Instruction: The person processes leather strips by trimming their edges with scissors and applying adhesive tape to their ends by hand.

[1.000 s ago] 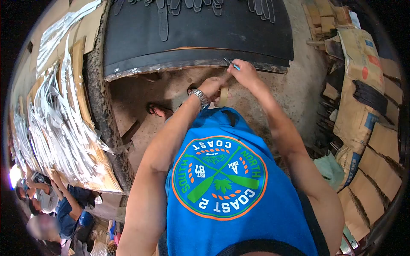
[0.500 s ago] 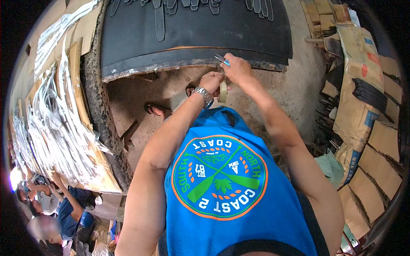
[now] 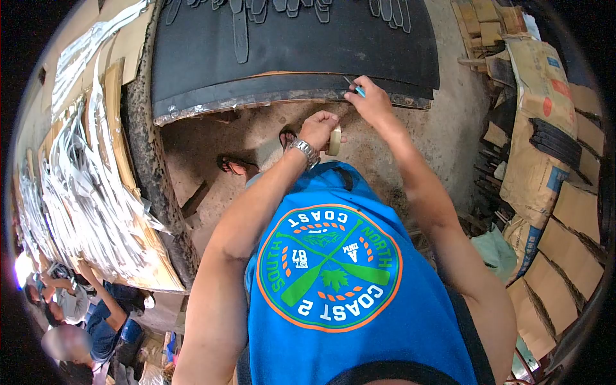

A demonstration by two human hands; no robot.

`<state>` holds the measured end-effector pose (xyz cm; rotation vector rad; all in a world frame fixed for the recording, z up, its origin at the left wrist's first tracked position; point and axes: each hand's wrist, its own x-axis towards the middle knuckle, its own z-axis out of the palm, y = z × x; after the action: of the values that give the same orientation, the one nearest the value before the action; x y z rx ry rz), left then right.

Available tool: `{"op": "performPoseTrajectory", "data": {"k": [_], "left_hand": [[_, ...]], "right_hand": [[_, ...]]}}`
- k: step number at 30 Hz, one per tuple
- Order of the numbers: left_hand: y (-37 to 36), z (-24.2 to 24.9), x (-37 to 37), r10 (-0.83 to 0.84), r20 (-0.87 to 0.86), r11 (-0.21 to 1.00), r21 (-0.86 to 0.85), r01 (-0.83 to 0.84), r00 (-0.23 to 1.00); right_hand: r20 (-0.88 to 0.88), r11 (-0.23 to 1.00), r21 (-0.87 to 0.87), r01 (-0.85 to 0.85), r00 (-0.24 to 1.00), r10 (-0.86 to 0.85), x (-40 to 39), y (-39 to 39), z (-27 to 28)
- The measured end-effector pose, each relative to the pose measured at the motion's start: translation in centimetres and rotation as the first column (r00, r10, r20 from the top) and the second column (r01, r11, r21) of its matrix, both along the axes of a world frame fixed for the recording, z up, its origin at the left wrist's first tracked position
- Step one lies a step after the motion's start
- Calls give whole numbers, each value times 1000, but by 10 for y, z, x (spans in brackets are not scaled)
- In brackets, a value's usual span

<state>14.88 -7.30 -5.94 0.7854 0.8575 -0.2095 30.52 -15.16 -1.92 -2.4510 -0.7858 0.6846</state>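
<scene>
My left hand (image 3: 317, 130) is closed on a roll of pale yellowish tape (image 3: 334, 141), which hangs at its right side, over the floor gap between my body and the table. Fingers of my right hand (image 3: 373, 102) are wrapped around small blue-handled snips (image 3: 359, 90), whose thin metal tip points up and left over the table's near edge. A sheet of black material (image 3: 308, 58) covers the table in front of me. Along its far side lie several dark strap-shaped pieces (image 3: 240, 38) with pointed or rounded ends.
On the left, a second table holds many silvery-white strips (image 3: 90, 199) on cardboard. Other people (image 3: 106, 327) are at the lower left. To the right are stacked cardboard pieces (image 3: 577, 215), a brown paper sack (image 3: 536, 147) and a bundle of black strips (image 3: 555, 142).
My right hand has moved right, away from my left hand, carrying the snips. My left hand stays nearly in place with the tape roll.
</scene>
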Motion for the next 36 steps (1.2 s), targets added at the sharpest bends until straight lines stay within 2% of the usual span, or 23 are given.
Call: {"op": "performPoseTrajectory", "data": {"k": [3, 6, 10, 12, 19, 28, 31, 36], "left_hand": [[-7, -2, -2, 47, 121, 997, 62, -55, 991], [-7, -8, 0, 67, 173, 993, 88, -84, 983], [-2, -9, 6, 118, 81, 993, 19, -119, 990], [-1, -8, 7, 124, 38, 992, -18, -124, 991], [0, -8, 7, 115, 0, 993, -34, -115, 993], [3, -19, 5, 93, -27, 995, -42, -94, 995], [4, -18, 7, 101, -36, 993, -52, -103, 994], [5, -15, 6, 71, -65, 997, -35, -73, 995]], "right_hand": [[-7, 998, 33, 48, 999, -47, 9, -8, -3], [-44, 997, 48, 55, 998, -53, 9, -10, -1], [-106, 999, 3, 41, 994, -41, 5, -8, 9], [-75, 1000, 15, 9, 997, -8, 3, -5, 8], [22, 978, -186, -94, 995, 100, -7, 20, 3], [48, 959, -261, -111, 991, 128, -11, 35, 2], [-70, 987, -152, -44, 997, 34, -6, 18, 4], [-322, 992, -74, -107, 943, 78, 4, -20, -12]]}}
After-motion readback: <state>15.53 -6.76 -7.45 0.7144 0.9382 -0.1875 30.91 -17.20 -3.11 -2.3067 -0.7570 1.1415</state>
